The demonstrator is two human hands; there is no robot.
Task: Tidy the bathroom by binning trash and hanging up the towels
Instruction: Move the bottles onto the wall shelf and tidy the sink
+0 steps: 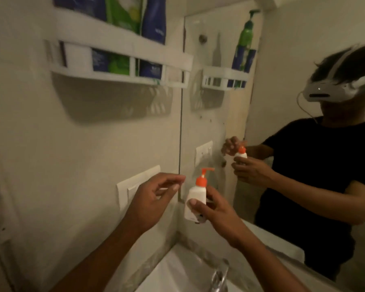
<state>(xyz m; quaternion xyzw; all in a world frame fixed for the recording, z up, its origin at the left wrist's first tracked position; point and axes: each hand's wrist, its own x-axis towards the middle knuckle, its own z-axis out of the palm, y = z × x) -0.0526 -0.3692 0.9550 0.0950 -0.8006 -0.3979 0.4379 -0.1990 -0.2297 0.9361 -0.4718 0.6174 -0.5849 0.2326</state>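
Note:
A small white pump bottle (pixel 196 197) with an orange cap and nozzle is held upright above the sink, close to the mirror's left edge. My right hand (pixel 215 213) grips its lower body, thumb across the front. My left hand (pixel 154 197) hovers just left of the bottle with fingers loosely bent toward the pump, holding nothing. The mirror shows the same bottle and both hands. No towel or bin is in view.
A white wall shelf (pixel 122 66) above holds blue and green bottles. A white switch plate (pixel 129 186) sits on the wall behind my left hand. The mirror (pixel 230 114) covers the right side. The white sink (pixel 177 272) and chrome tap (pixel 220 275) lie below.

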